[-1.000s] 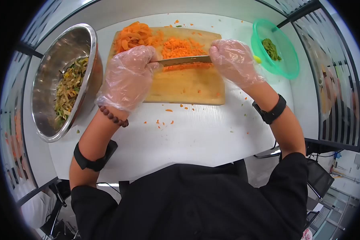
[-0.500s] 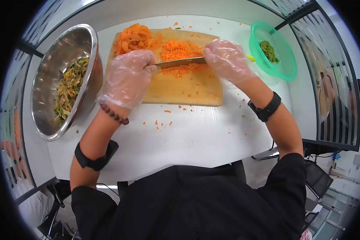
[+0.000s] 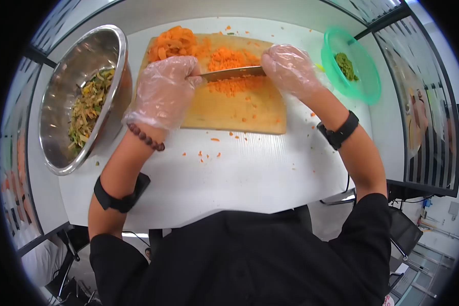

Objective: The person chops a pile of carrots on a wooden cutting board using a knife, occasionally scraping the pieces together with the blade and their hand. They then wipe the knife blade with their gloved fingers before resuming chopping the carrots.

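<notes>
Both my hands wear clear plastic gloves over a wooden cutting board (image 3: pixel 229 113). My right hand (image 3: pixel 290 69) grips the handle of a knife (image 3: pixel 230 73). My left hand (image 3: pixel 163 92) is curled over the blade's tip end. The blade lies across a heap of finely minced carrot (image 3: pixel 230 58), with more mince just below it. A pile of larger carrot slices (image 3: pixel 172 42) sits at the board's far left corner.
A large steel bowl (image 3: pixel 61 66) of mixed shredded vegetables stands left of the board. A green plastic bowl (image 3: pixel 366 84) holding a green paste (image 3: pixel 346 65) is at the far right. Carrot bits are scattered on the white table (image 3: pixel 239 173). A person sits beyond the glass partition on the right.
The knife and both hands have shifted slightly up and down over the minced carrot while chopping. The camera view has drifted a little.
</notes>
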`<control>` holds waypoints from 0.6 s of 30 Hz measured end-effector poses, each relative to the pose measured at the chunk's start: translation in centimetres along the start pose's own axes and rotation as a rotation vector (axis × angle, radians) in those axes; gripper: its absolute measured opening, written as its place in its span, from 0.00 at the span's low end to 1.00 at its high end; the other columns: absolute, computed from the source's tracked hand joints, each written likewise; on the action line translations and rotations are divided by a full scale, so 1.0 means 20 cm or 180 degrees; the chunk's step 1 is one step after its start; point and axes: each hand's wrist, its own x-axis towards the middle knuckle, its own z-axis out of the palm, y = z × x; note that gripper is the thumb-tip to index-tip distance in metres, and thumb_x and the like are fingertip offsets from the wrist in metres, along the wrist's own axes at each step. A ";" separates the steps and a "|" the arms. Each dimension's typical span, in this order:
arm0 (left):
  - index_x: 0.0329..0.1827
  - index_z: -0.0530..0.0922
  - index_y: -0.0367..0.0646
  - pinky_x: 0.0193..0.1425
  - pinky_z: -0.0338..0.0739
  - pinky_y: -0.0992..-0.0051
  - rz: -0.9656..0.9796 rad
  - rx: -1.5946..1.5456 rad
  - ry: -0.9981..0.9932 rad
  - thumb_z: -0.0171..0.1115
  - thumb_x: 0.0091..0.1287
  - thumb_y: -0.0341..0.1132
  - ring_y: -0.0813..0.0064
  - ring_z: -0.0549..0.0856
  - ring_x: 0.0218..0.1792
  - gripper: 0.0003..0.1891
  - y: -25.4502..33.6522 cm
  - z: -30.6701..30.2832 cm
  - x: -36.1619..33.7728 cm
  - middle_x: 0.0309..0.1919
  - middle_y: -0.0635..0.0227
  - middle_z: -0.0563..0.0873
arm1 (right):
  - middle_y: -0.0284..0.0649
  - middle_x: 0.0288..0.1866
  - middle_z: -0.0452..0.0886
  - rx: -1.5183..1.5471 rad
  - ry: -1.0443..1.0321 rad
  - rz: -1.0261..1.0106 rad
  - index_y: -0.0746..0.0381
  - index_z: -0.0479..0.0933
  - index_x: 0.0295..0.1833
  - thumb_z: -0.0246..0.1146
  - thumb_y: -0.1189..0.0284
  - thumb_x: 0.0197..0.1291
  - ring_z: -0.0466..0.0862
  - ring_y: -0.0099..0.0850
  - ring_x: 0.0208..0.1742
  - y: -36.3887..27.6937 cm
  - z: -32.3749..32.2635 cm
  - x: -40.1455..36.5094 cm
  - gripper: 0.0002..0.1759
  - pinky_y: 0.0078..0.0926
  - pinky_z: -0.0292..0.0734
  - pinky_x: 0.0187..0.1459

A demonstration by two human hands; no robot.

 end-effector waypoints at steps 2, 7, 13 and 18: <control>0.36 0.82 0.40 0.44 0.79 0.62 0.0025 0.0000 -0.0019 0.72 0.61 0.28 0.55 0.85 0.37 0.06 0.00 0.01 0.00 0.32 0.59 0.86 | 0.41 0.36 0.84 -0.0195 -0.0279 0.0062 0.62 0.79 0.37 0.62 0.72 0.56 0.86 0.43 0.41 0.00 -0.01 0.01 0.05 0.43 0.83 0.39; 0.35 0.81 0.40 0.45 0.79 0.61 0.0136 0.0045 0.0021 0.72 0.62 0.29 0.55 0.85 0.37 0.06 -0.03 0.01 0.00 0.32 0.59 0.85 | 0.42 0.35 0.84 -0.0198 -0.0307 0.0146 0.61 0.79 0.37 0.62 0.71 0.59 0.86 0.43 0.42 0.01 0.02 0.02 0.05 0.44 0.83 0.40; 0.36 0.81 0.39 0.44 0.79 0.62 0.0030 0.0045 -0.0020 0.72 0.61 0.28 0.56 0.85 0.37 0.06 -0.03 -0.01 0.01 0.32 0.59 0.85 | 0.42 0.35 0.83 -0.0287 -0.0622 0.0130 0.61 0.79 0.37 0.61 0.70 0.60 0.85 0.45 0.42 0.00 -0.01 0.07 0.05 0.46 0.81 0.39; 0.36 0.81 0.38 0.43 0.78 0.63 -0.0017 0.0023 -0.0051 0.71 0.61 0.27 0.56 0.85 0.36 0.06 -0.04 0.02 -0.01 0.32 0.58 0.85 | 0.44 0.34 0.83 -0.0275 -0.0566 -0.0292 0.62 0.79 0.38 0.62 0.71 0.59 0.85 0.47 0.40 0.02 0.00 0.05 0.06 0.47 0.81 0.38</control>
